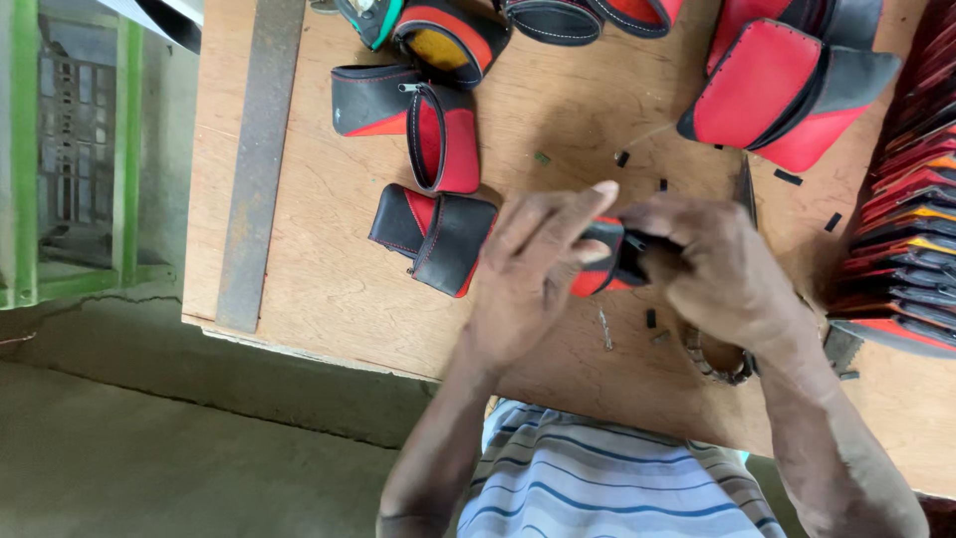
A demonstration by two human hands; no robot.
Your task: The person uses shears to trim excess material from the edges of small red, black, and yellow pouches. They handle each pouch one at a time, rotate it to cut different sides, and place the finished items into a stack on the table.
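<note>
Both hands meet over the middle of the wooden table (pixel 329 289) and grasp one small black-and-red pouch (pixel 604 267) between them. The left hand (pixel 533 269) clasps the pouch from its 9 o'clock side, fingers extended across the top and thumb underneath; the right hand (pixel 712 264) closes on the pouch from its 3 o'clock side, fingers curled over the black edge. Only a strip of the pouch shows between the hands; the rest is covered. A metal ring-shaped object (pixel 719 364) lies on the table at 6 o'clock from the right hand, partly hidden by the wrist. Small black scraps (pixel 651 318) are scattered on the wood near the hands, at 6 o'clock and at 12 o'clock. At 9 o'clock from the left hand, just beside it, lies a second folded black-and-red pouch (pixel 436 239). At 11 o'clock, farther off, a third pouch with an open zipper loop (pixel 413 125) rests flat. At 1 o'clock from the right hand lies a larger red-and-black pouch (pixel 787 90). More pouches line the far table edge at 12 o'clock, partly cut off by the frame. At 3 o'clock, a stack of flat coloured pieces (pixel 901 249) runs along the table's edge. A long metal ruler (pixel 259 159) lies well apart at 9 o'clock, along the table's edge. A striped shirt (pixel 607 488) shows at 6 o'clock.
</note>
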